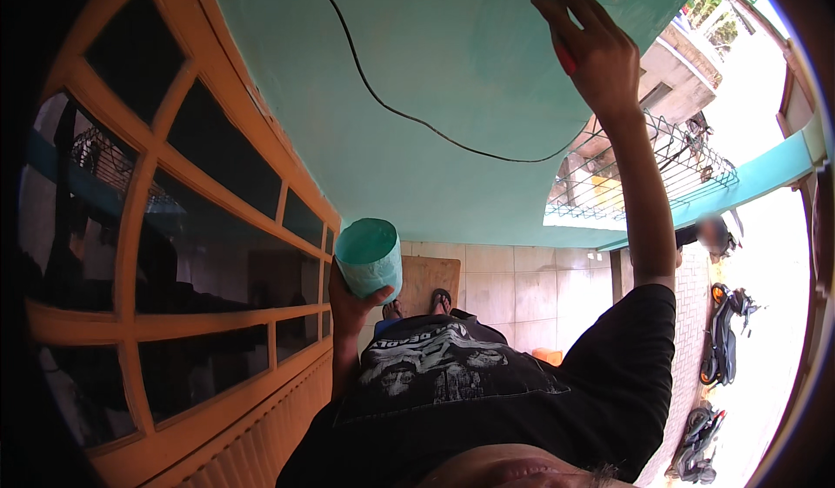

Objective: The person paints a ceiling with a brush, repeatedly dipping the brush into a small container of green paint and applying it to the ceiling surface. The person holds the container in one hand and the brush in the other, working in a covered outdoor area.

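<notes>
Left hand (350,304) with turquoise container (372,270), right hand (602,66) raised at green wall (452,70)

In the head view, the container is left of the centre of the frame, beside the orange window frame (127,314). The left hand is clamped on its lower part, with the thumb across the near side. In the upper right, the right hand is closed around a small tool (565,59), whose red part shows near the palm; its full shape I cannot tell. A dark cable (409,119) curves over the wall, from the top edge toward the metal grille (600,179). Below the container, in the middle, the feet (442,300) are at a brown board (422,275)
</notes>
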`<act>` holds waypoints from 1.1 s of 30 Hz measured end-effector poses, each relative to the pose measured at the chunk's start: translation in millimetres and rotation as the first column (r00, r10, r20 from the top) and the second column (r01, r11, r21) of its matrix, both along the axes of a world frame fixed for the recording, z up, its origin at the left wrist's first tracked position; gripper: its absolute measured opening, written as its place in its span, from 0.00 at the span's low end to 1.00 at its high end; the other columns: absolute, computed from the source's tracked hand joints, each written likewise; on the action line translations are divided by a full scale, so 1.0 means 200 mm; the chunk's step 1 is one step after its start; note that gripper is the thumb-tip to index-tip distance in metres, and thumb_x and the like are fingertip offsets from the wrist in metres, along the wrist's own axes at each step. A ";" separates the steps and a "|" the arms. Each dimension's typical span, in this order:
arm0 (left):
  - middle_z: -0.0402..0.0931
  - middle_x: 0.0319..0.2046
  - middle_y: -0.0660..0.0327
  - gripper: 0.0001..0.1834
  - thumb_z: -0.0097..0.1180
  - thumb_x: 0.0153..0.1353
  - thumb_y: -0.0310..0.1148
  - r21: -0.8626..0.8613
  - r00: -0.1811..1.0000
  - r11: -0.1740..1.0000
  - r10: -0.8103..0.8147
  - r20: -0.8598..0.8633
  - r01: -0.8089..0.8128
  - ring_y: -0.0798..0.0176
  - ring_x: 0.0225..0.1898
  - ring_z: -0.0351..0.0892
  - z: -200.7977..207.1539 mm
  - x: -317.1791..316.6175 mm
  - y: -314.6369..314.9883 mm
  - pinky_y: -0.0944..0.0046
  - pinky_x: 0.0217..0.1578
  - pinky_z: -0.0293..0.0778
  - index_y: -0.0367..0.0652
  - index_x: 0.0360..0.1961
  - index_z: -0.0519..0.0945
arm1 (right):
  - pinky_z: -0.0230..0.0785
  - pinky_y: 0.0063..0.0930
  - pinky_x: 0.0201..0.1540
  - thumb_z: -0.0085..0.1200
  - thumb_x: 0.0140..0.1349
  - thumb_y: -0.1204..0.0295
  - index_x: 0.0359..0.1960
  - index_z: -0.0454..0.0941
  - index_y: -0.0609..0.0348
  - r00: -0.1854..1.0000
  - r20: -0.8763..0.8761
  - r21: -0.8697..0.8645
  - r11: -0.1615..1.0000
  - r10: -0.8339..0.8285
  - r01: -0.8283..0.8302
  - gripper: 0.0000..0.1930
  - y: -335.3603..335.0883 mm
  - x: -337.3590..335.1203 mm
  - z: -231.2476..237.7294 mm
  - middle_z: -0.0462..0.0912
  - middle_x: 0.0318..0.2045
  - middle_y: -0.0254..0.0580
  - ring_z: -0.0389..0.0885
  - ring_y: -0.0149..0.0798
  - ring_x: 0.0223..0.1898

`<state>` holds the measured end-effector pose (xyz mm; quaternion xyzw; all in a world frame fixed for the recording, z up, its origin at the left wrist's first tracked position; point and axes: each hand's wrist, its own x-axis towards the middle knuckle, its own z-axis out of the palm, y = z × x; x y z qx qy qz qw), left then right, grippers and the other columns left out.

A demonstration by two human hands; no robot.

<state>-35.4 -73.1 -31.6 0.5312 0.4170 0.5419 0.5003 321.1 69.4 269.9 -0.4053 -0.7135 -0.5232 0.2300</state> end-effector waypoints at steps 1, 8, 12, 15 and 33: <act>0.77 0.54 0.53 0.50 0.82 0.40 0.43 -0.004 1.000 1.000 -0.007 0.006 0.007 0.55 0.54 0.79 0.00 0.00 0.00 0.54 0.55 0.76 0.37 0.63 0.69 | 0.84 0.29 0.43 0.62 0.59 0.73 0.48 0.84 0.42 1.000 -0.004 -0.002 1.000 -0.015 0.015 0.15 0.05 0.05 -0.12 0.81 0.59 0.30 0.83 0.37 0.57; 0.76 0.55 0.52 0.51 0.81 0.41 0.43 0.017 1.000 1.000 -0.006 0.020 0.005 0.54 0.56 0.78 -0.05 -0.01 0.04 0.53 0.57 0.75 0.37 0.65 0.68 | 0.86 0.28 0.43 0.63 0.54 0.75 0.45 0.77 0.49 0.995 -0.080 -0.291 0.956 -0.054 0.028 0.16 0.03 0.11 -0.90 0.76 0.65 0.38 0.76 0.43 0.64; 0.76 0.55 0.52 0.51 0.81 0.41 0.43 -0.028 1.000 1.000 0.000 -0.030 -0.001 0.54 0.56 0.78 -0.04 -0.02 0.04 0.53 0.57 0.74 0.37 0.65 0.68 | 0.85 0.32 0.50 0.60 0.59 0.76 0.54 0.81 0.45 0.993 -0.095 -0.555 0.832 -0.063 -0.001 0.20 -0.07 0.15 -1.00 0.74 0.67 0.34 0.74 0.41 0.67; 0.76 0.55 0.52 0.51 0.81 0.40 0.43 -0.028 1.000 1.000 0.005 -0.030 -0.006 0.54 0.56 0.78 0.00 -0.01 0.03 0.53 0.57 0.74 0.37 0.65 0.68 | 0.85 0.32 0.48 0.61 0.58 0.75 0.50 0.79 0.46 0.987 -0.161 -0.459 0.885 0.003 -0.078 0.17 -0.16 0.14 -0.92 0.76 0.64 0.35 0.77 0.40 0.64; 0.76 0.54 0.53 0.52 0.82 0.41 0.44 -0.009 0.996 0.996 -0.088 -0.036 0.087 0.55 0.55 0.78 -0.01 0.06 0.01 0.53 0.56 0.75 0.38 0.65 0.67 | 0.84 0.31 0.51 0.58 0.62 0.73 0.51 0.81 0.49 0.988 -0.131 -0.581 0.814 -0.085 -0.007 0.15 -0.10 0.16 -1.11 0.75 0.65 0.33 0.75 0.39 0.65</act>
